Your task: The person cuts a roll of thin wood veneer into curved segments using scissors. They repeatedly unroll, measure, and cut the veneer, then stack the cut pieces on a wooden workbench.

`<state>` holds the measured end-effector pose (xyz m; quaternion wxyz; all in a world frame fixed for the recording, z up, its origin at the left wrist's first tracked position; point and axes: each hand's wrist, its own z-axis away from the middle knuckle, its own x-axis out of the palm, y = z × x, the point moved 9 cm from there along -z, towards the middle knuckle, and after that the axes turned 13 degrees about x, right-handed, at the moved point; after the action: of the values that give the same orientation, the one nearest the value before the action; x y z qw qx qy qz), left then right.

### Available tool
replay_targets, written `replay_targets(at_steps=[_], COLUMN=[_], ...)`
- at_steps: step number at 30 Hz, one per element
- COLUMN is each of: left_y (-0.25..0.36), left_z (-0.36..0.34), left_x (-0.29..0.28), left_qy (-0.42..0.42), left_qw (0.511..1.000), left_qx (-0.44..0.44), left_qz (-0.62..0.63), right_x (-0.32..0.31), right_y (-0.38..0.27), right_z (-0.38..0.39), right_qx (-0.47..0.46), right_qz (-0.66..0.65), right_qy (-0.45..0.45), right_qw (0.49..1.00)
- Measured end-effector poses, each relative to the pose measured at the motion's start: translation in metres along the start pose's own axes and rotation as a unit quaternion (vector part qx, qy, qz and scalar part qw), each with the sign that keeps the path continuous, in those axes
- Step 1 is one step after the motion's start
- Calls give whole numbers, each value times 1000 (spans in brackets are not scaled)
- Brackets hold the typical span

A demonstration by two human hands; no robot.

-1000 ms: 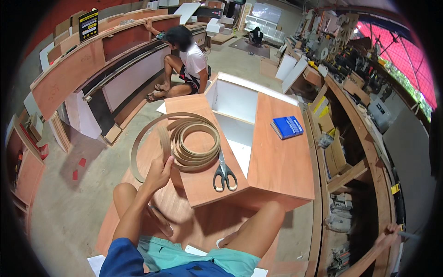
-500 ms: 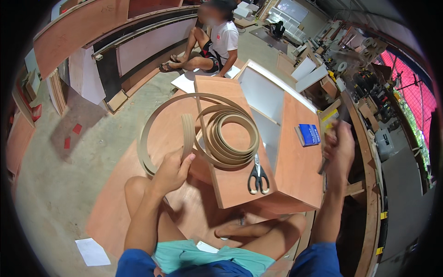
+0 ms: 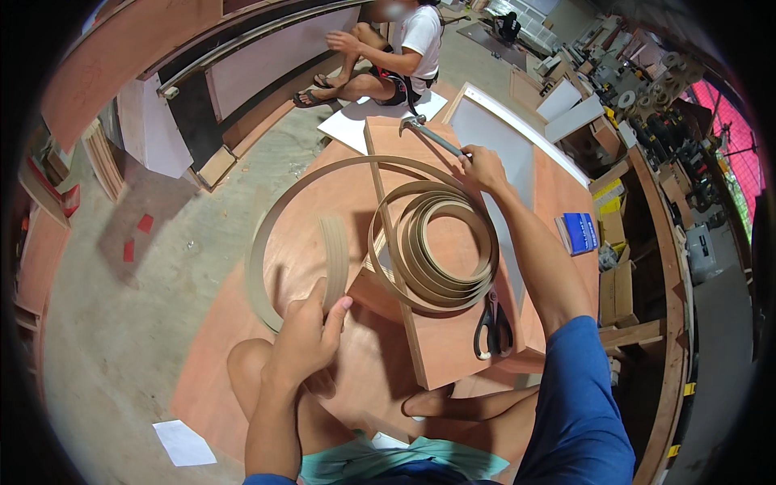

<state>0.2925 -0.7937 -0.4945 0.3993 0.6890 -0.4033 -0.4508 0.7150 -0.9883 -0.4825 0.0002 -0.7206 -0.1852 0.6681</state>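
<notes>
My left hand (image 3: 311, 327) grips a bundled end of the tan banding strip (image 3: 331, 259), whose loose loop curves out leftward and joins a coil (image 3: 449, 287) lying on a plywood panel (image 3: 436, 356). My right hand (image 3: 482, 168) is closed round the handle of a claw hammer (image 3: 432, 136), its steel head held above the panel's far end, beyond the coil. Black-handled scissors (image 3: 503, 331) lie just below the coil's right side. A blue packet (image 3: 578, 234) rests on the right-hand board of the plywood cabinet (image 3: 558, 283), which has a white-lined opening under my right forearm.
A co-worker (image 3: 412, 65) in a white shirt sits beyond the cabinet, near a long curved framework (image 3: 267, 65); another person (image 3: 509, 26) crouches far back. Cluttered wooden shelving (image 3: 651, 315) runs along the right. Red scraps (image 3: 129, 250) and white paper (image 3: 184, 443) lie at left.
My right hand has come from the right side, carrying the hammer over the cabinet's far part. My view has shifted. The co-worker has turned, an arm now raised toward the knees.
</notes>
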Motion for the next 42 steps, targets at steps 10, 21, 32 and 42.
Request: replay_targets(at_steps=[10, 21, 32, 42], left_y=[4, 26, 68, 107], left_z=[-7, 29, 65, 78], left_x=[7, 75, 159, 183], left_qy=[4, -174, -294, -320], left_qw=[1000, 975, 946, 922], left_qx=[-1, 45, 128, 90], left_qz=[5, 134, -51, -199], right_x=[-4, -61, -58, -52], right_y=[30, -83, 2, 45], right_z=[12, 324, 403, 433], right_qx=[38, -76, 52, 118], right_qz=[2, -577, -635, -701], right_qy=[30, -277, -206, -82], right_qw=[999, 764, 742, 698])
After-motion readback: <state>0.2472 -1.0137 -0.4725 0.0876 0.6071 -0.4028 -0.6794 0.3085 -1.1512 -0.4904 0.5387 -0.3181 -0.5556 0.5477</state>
